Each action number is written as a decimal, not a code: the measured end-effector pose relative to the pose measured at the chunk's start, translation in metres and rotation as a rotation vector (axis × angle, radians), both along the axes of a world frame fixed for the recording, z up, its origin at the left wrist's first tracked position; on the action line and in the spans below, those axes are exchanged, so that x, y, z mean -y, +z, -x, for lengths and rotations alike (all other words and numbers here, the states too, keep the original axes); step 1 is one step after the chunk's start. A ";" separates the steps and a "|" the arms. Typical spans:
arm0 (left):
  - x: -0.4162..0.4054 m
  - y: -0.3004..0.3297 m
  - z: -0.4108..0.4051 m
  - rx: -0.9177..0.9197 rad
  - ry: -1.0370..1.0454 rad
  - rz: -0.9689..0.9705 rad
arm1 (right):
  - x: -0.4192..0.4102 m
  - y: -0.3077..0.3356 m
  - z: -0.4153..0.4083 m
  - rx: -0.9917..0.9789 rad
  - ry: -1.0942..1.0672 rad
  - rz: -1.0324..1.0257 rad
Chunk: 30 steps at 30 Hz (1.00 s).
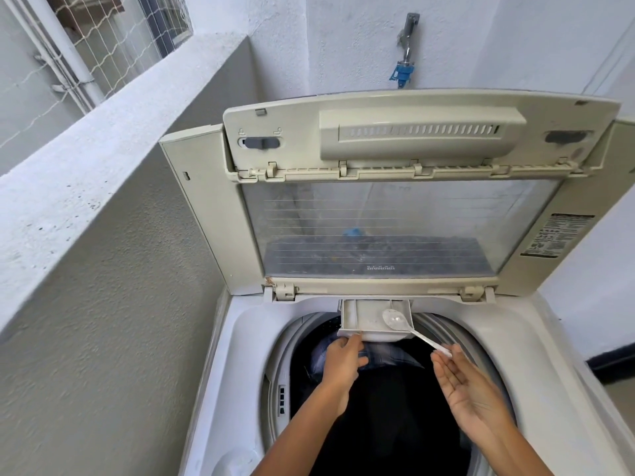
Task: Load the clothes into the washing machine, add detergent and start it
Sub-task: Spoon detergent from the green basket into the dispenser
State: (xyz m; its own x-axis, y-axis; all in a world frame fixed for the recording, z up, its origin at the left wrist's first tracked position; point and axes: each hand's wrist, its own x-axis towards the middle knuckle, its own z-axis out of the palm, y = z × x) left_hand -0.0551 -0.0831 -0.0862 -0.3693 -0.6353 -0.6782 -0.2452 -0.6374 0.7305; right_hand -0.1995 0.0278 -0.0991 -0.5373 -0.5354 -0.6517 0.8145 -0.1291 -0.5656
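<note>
Two hands work over the open washing machine (pixel 220 338). My left hand (pixel 343 355) pinches the front left lip of the pulled-out detergent drawer (pixel 360 316), which juts toward me over the drum. Dark clothes (pixel 388 389) fill the drum, half hidden by my arms. My right hand (pixel 460 379), palm open, holds the spoon (pixel 409 328) by fingertips; its handle slants down-right, bowl resting in the drawer.

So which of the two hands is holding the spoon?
The right hand: its fingertips pinch the handle of the clear plastic spoon over the detergent drawer. The left hand holds the drawer's front edge.
</note>
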 end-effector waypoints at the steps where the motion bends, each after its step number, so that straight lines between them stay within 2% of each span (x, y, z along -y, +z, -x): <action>1: -0.002 0.003 -0.001 -0.004 -0.002 0.008 | 0.000 0.003 -0.001 0.001 -0.007 0.000; 5: -0.010 0.014 -0.012 0.001 0.004 0.054 | 0.001 0.017 -0.006 -0.016 -0.014 0.020; 10: -0.026 0.038 -0.038 -0.007 0.043 0.228 | 0.004 0.047 -0.019 -0.046 0.036 0.107; 21: -0.072 0.143 -0.139 0.053 0.247 0.950 | 0.014 0.183 -0.102 -0.161 0.377 0.420; 26: -0.108 0.194 -0.205 0.267 0.371 1.326 | 0.020 0.234 -0.152 -0.176 0.554 0.571; 30: -0.144 0.229 -0.253 0.365 0.461 1.532 | 0.025 0.269 -0.190 -0.174 0.698 0.660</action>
